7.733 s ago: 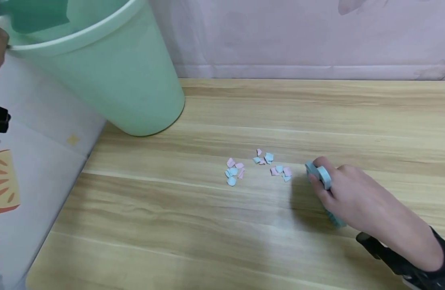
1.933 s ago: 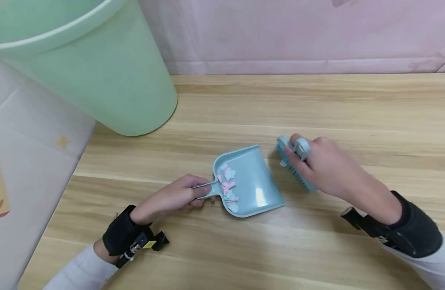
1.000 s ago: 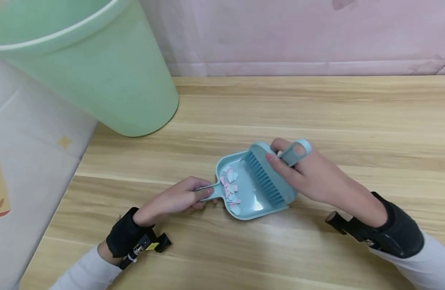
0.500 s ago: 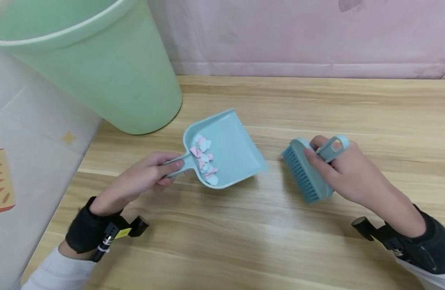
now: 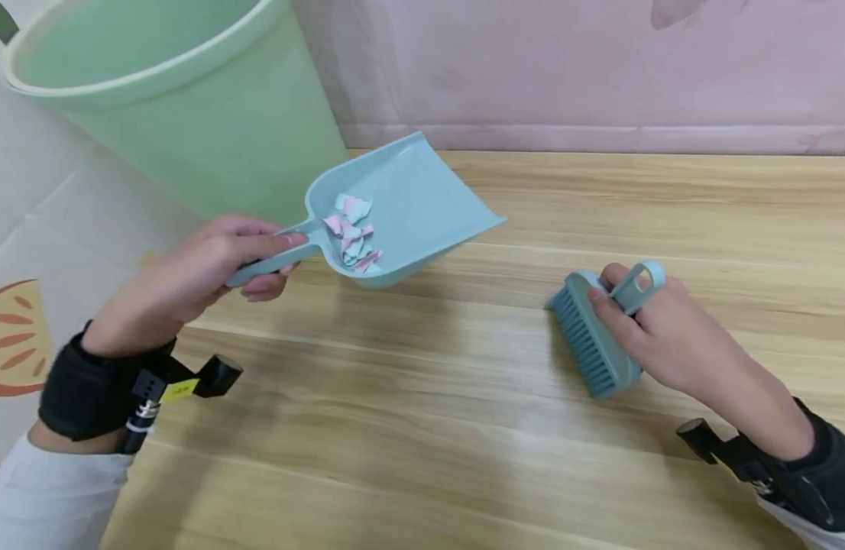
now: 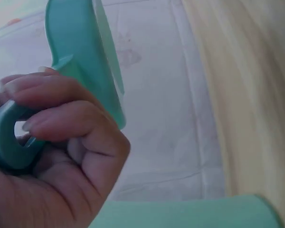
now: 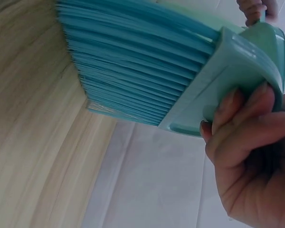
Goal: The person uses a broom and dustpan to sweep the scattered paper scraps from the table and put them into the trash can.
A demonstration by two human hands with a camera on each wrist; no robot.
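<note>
The left hand (image 5: 202, 263) grips the handle of the dustpan (image 5: 402, 206), raised off the worktop (image 5: 464, 397) with paper scraps (image 5: 350, 229) pooled at its handle end. The bin (image 5: 168, 99) (base hidden) stands just behind. The right hand (image 5: 659, 332) clasps the brush (image 5: 587, 340), bristles leftward.

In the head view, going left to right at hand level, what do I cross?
Left hand gripping the dustpan handle → paper scraps in the dustpan → bare wooden table → brush → right hand holding it.
</note>
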